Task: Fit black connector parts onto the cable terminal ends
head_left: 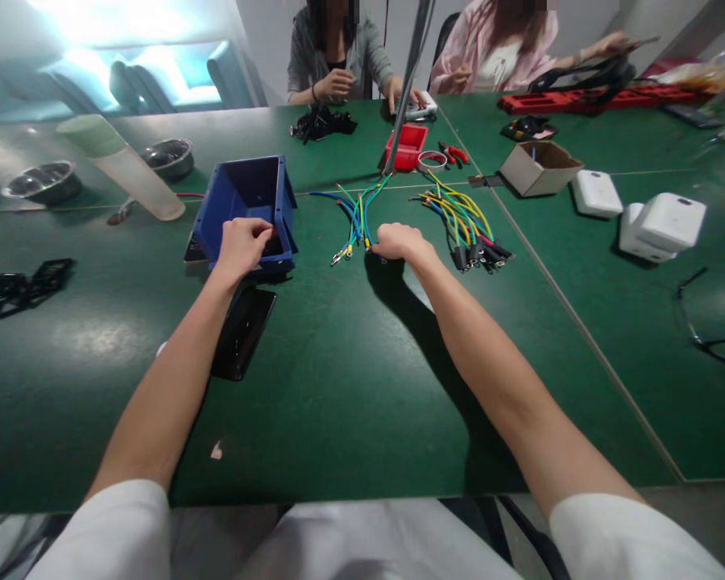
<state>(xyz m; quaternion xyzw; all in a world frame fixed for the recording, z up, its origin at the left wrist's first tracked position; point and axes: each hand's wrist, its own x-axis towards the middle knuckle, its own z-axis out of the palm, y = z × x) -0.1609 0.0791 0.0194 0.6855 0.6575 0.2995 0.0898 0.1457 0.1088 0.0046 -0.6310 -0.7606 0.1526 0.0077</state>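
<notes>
My left hand [245, 244] reaches over the front of the blue plastic bin [226, 197], thumb and fingertips pinched together. What is between those fingertips is too small to make out. My right hand [400, 242] is closed at the lower right end of a loose bunch of blue, green and yellow wires [356, 211] with metal ring terminals. A bluish wire end shows just below its fingers. To the right of this hand lies a second bundle of wires [459, 213], with black sleeves at the near ends.
A black phone [245, 334] lies before the bin. Behind are a metal pole [406, 89], red tray [408, 149], tape roll [432, 160], pliers [456, 155] and cardboard box [537, 169]. A bottle [126, 169] leans at left. Two people sit across the table.
</notes>
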